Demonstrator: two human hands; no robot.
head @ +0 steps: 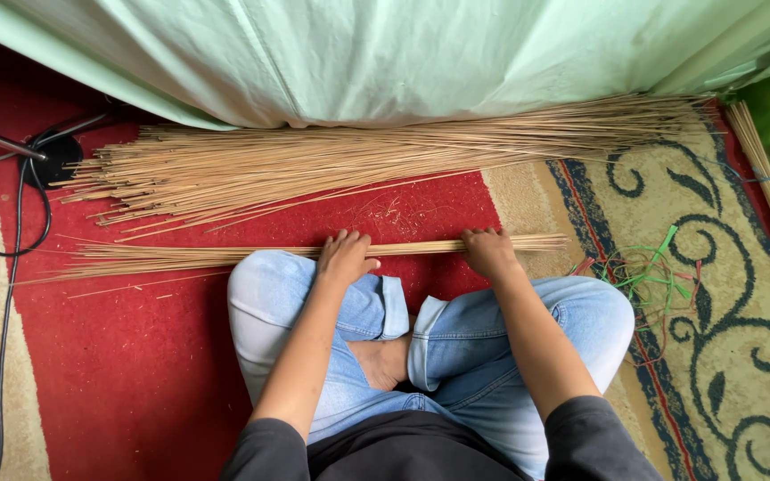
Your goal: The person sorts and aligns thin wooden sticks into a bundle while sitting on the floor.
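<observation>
Left hand (346, 256) and right hand (489, 251) both grip a thin, straw-coloured stick bundle (225, 256).

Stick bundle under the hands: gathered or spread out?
Gathered. The stick bundle lies as one tight row on the red carpet, with left hand and right hand on it.

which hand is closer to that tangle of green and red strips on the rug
Right. The right hand grips the stick bundle just left of the strips; the left hand holds it farther away.
</observation>
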